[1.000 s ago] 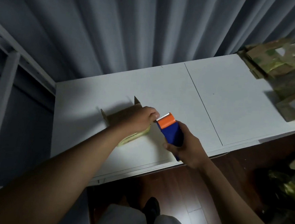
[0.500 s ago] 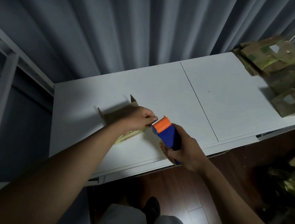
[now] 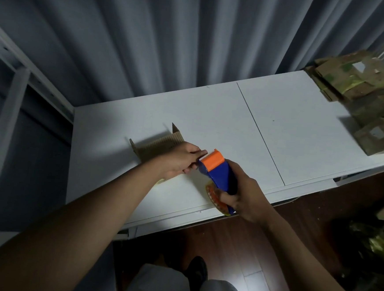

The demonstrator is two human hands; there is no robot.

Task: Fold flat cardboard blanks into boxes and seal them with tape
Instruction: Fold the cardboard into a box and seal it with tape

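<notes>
The cardboard box (image 3: 156, 146) sits on the white table (image 3: 291, 130) toward its left end, part folded, with two flaps standing up at its far corners and its long axis running from about eight o'clock to two o'clock across the tabletop. The left hand (image 3: 180, 159) lies over its near right end, fingers curled down on the cardboard; they also seem to pinch something at the tips, probably the free end of the tape, though the strip itself is too faint to make out.

Just beside those fingertips, at about four o'clock from the box, is the tape dispenser (image 3: 218, 177), blue with an orange head and a toothed blade that points at the left hand. The right hand (image 3: 244, 195) is wrapped firmly around its handle, the roll showing below the fingers. So the box lies at ten o'clock from the gripped dispenser, almost touching its blade, and the left hand is the nearer of the two to the cardboard.

My judgement is that the seam would be taped by drawing the dispenser along that long axis while the left hand pins the box.

Well apart, at two o'clock on the far right end of the table, is a pile of cardboard blanks (image 3: 360, 89), blurred. A grey curtain (image 3: 171, 40) hangs behind.
</notes>
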